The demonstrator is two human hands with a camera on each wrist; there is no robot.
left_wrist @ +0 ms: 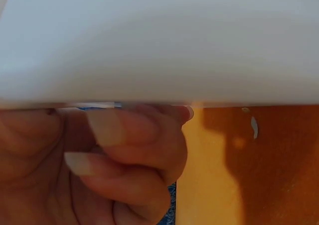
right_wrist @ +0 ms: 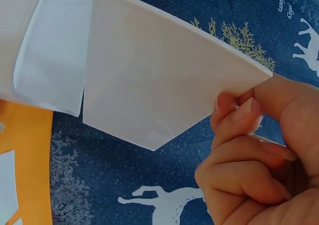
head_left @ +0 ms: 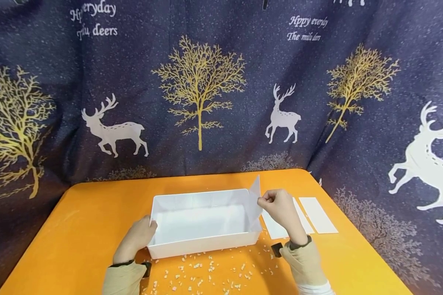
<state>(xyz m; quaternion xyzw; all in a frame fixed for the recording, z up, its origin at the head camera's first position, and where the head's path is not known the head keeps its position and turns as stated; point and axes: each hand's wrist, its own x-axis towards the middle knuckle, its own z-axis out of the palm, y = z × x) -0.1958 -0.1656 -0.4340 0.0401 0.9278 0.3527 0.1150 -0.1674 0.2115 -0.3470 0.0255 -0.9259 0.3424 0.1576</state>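
Observation:
A long white open-topped box point(head_left: 203, 246) stands on the orange table, its inside bare white. My left hand point(head_left: 136, 237) grips the box's left end wall, thumb over the rim; in the left wrist view the curled fingers point(left_wrist: 134, 140) lie against the edge of a white wall point(left_wrist: 159, 46). At the opposite end, my right hand point(head_left: 282, 209) pinches a thin white panel point(head_left: 255, 194) by its edge between thumb and finger. That panel point(right_wrist: 154, 70) is tilted upright at the box's right end; whether it touches the box I cannot tell.
Flat white rectangular pieces point(head_left: 318, 215) lie on the orange table point(head_left: 96, 217) to the right of the box. Small pale crumbs point(head_left: 199, 266) are scattered in front of it. A dark blue curtain point(head_left: 221, 164) with deer and trees hangs behind.

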